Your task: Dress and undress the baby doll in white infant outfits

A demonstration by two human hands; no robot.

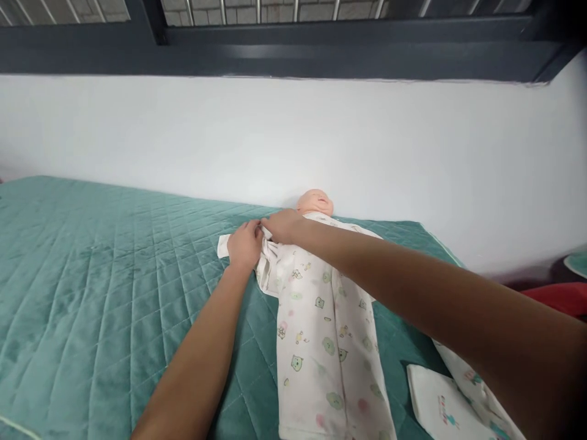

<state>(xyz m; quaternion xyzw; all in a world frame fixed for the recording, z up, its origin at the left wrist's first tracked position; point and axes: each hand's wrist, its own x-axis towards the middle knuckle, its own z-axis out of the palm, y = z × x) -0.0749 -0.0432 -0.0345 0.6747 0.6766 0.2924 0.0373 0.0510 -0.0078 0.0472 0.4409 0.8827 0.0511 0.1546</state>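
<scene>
A baby doll lies on its back, its head toward the wall. White baby clothing with green and pink prints covers its body and spreads toward me. At the sleeve on the left side, my left hand is closed around the fabric, and a white cuff sticks out beyond it. My right hand pinches the same sleeve close to the doll's shoulder, its forearm crossing over the clothing. The fingertips of both hands nearly meet. Whether the doll's arm is inside the sleeve is hidden.
A green quilted bed cover lies under everything. Folded white printed cloths rest at the lower right, near a red item. The white wall rises right behind the doll's head, below a dark window frame with bars.
</scene>
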